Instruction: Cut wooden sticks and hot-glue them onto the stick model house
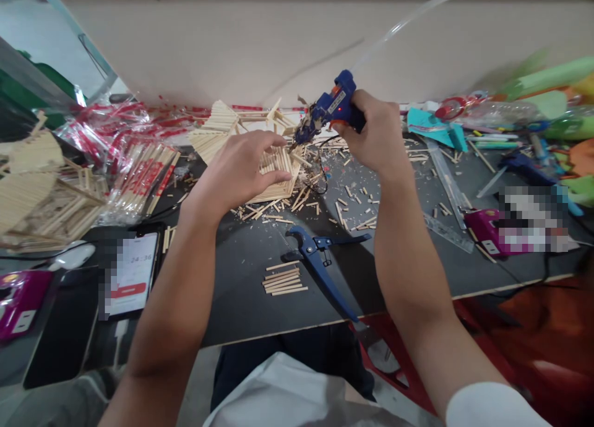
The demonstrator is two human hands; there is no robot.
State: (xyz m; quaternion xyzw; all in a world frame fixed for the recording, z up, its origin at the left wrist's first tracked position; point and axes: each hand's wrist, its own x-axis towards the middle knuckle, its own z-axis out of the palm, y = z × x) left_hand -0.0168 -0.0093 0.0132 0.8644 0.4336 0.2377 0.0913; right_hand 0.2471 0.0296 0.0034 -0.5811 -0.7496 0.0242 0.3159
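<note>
My right hand (374, 127) is wrapped round a blue hot glue gun (341, 102), its nozzle pointing down and left. Old glue and debris cake the front of the gun, and a clear glue stick (394, 28) runs out of its back. Beneath the nozzle lies a small model built of wooden sticks (273, 192). Over its left side is my left hand (236, 170), thumb and forefinger curved and apart; the other fingers are partly hidden, and whether they touch the model I cannot tell. A red light shows on the gun.
Blue pipe cutters (320, 266) and a row of cut sticks (284, 280) lie near the front edge. Offcuts litter the dark table (241, 303). Packaged chopsticks (139, 179), another stick model (32, 198) and a phone (134, 272) are left; rulers (445, 179) are right.
</note>
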